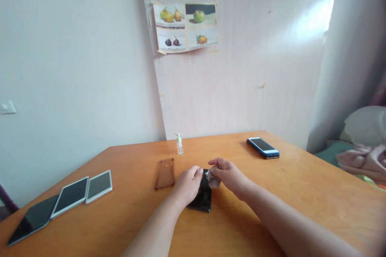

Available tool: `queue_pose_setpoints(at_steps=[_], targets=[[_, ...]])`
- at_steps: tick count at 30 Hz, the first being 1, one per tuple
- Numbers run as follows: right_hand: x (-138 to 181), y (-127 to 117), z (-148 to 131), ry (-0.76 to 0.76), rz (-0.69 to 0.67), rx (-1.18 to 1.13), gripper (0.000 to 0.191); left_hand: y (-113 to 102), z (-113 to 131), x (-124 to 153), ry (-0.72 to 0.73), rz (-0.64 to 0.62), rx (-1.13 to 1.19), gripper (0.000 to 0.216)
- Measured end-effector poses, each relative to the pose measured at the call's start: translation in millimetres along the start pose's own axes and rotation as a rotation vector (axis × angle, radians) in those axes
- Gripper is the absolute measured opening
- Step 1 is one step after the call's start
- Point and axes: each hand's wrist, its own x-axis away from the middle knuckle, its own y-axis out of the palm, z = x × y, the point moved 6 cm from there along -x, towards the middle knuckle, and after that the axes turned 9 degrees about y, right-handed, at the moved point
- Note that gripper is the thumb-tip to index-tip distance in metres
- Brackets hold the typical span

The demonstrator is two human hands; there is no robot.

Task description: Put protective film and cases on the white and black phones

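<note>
A black smartphone point(201, 200) lies on the orange-brown table in front of me, partly covered by my hands. My left hand point(188, 184) grips its left side, the thumb near the upper edge. Between the thumb and fingers of my right hand point(227, 173) is a crumpled greyish cloth point(214, 180), held at the phone's upper right edge. Just left of my left hand lies a translucent brown phone case point(165, 174). Behind it stands a small clear pump bottle point(179, 145) with a pale green top.
At the left lie a dark tablet-like device point(33, 217), a white-framed device point(70, 196) and a smaller white phone point(99, 186). A white phone in a blue case point(263, 147) sits at the back right of the table point(132, 225). Bedding point(364, 140) is beyond the right edge.
</note>
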Motion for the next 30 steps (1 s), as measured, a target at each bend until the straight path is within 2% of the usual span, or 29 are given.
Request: queue_pose_setpoints(at_steps=[4, 8, 11, 15, 19, 23, 26, 30], targets=[[4, 5, -7, -0.074, -0.034, -0.036, 0.031, -1, 6, 0, -0.007, 0.015, 0.141, 0.044], [6, 7, -12, -0.143, 0.007, -0.048, 0.033, 9, 15, 2, -0.033, -0.049, 0.485, 0.037], [5, 7, -12, -0.163, 0.030, -0.045, 0.032, 12, 21, 3, -0.051, -0.037, 0.653, 0.035], [3, 1, -10, -0.166, 0.079, -0.009, 0.029, 7, 18, 2, -0.077, 0.045, 0.583, 0.032], [4, -5, -9, -0.152, 0.166, 0.203, 0.020, 0, 8, 0, -0.073, 0.137, 0.449, 0.025], [18, 6, -23, -0.340, 0.178, 0.473, 0.022, -2, 3, -1, -0.068, 0.194, 0.423, 0.027], [30, 17, -32, -0.478, 0.173, 0.642, 0.022, -5, 8, 0, -0.068, 0.197, 0.425, 0.027], [28, 13, -33, -0.462, 0.195, 0.701, 0.019, -7, 22, 0, -0.008, 0.098, 0.430, 0.034]])
